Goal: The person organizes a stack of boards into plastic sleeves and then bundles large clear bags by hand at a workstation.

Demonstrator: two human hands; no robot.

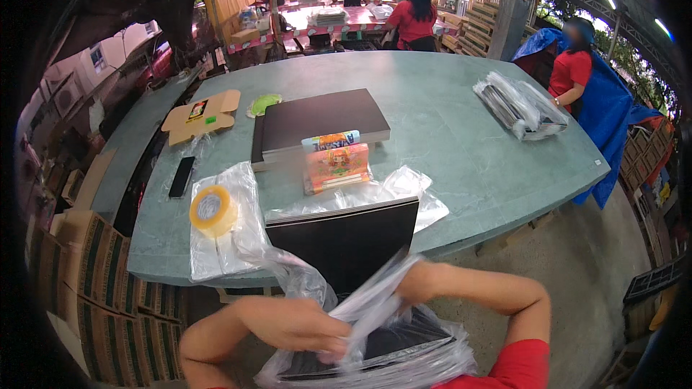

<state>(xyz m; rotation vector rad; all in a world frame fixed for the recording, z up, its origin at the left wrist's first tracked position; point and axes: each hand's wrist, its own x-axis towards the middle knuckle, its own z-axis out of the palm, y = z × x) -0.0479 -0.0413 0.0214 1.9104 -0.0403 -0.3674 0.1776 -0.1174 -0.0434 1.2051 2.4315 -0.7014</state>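
At the near edge of the table, my left hand point(313, 328) is closed on a clear plastic bag point(371, 310). My right hand point(418, 281) grips the bag's upper part, its fingers partly hidden and smeared by motion. Below both hands, black flat boards point(407, 335) show through crumpled plastic close to my body. Just beyond them a black board stack point(346, 241) leans upright against the table edge. A pile of clear plastic bags point(216, 252) lies to the left, with a roll of tape point(213, 212) on top.
The green table point(447, 115) also bears a black board stack point(324, 119), an orange packet point(337, 166), a phone point(182, 177), flattened cardboard point(202, 117) and plastic-wrapped boards point(520, 106). Cartons point(108, 266) stand at left. A person in red point(571, 72) stands at right; others work behind.
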